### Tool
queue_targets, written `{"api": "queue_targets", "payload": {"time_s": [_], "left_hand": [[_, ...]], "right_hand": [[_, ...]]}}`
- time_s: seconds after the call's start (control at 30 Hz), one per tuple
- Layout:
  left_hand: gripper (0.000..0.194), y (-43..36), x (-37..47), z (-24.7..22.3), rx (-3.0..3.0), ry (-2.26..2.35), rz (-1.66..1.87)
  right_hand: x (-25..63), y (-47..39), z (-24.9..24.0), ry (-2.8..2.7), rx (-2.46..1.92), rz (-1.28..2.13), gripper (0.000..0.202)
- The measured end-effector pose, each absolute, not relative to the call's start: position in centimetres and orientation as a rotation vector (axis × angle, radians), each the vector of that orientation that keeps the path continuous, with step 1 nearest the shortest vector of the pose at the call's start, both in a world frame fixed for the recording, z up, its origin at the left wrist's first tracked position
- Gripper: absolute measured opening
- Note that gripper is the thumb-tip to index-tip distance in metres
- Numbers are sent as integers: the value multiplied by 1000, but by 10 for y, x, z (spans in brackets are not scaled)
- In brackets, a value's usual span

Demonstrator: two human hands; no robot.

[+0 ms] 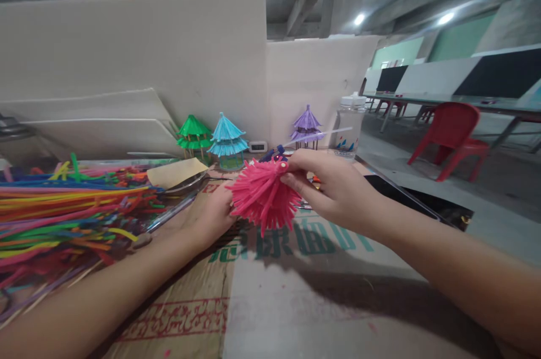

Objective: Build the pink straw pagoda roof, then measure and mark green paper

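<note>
A pink fringed piece point(265, 195), made of many thin strips, is held above the cardboard-covered table point(270, 314). My right hand point(329, 187) pinches its top between thumb and index finger. My left hand point(214, 213) is at the left side of the same piece; its fingertips are hidden behind the fringe, so their grip cannot be made out. Behind the hands stand small pavilion models with pointed roofs: a green one point(193, 133), a light blue one point(227, 142) and a purple one point(307, 125).
Many coloured strips point(76, 207) lie in a heap at the left, beside a yellowish paper piece point(177, 173). A clear bottle point(350, 125) and a small digital display point(257, 147) stand at the back. A dark flat object point(397, 195) lies right; a red chair point(452, 133) is beyond.
</note>
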State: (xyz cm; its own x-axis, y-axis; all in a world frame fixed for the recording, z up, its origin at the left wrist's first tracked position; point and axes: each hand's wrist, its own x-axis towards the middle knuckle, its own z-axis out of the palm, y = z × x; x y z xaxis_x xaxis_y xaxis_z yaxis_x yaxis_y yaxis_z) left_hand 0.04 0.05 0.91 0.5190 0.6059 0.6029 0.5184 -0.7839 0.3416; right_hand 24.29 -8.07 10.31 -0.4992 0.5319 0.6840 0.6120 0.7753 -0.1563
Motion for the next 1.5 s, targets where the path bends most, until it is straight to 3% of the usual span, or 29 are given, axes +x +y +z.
{"api": "queue_targets", "payload": {"time_s": [0.27,0.43,0.67,1.03,1.1,1.27,1.5], "left_hand": [[24,-2,0,7,2696,1102,1020],[22,-5,2,12,2762,1060,1001],[16,-16,8,21,2797,1111,949],[24,-13,4,12,2774,1091,925],[22,-9,4,6,2714,1084,961],[20,5,6,-5,2439,1147,1069],[21,41,-9,-14,2238,1302,1077]], "right_hand": [[251,-78,108,-2051,-894,-113,12],[256,-75,113,-2029,-748,-57,23],[259,-79,120,-2094,-677,-13,19],[258,-79,122,-2088,-726,-29,11],[259,-75,119,-2033,-769,55,9],[271,-49,111,-1860,-819,307,36],[269,5,50,-1793,-1151,465,25]]}}
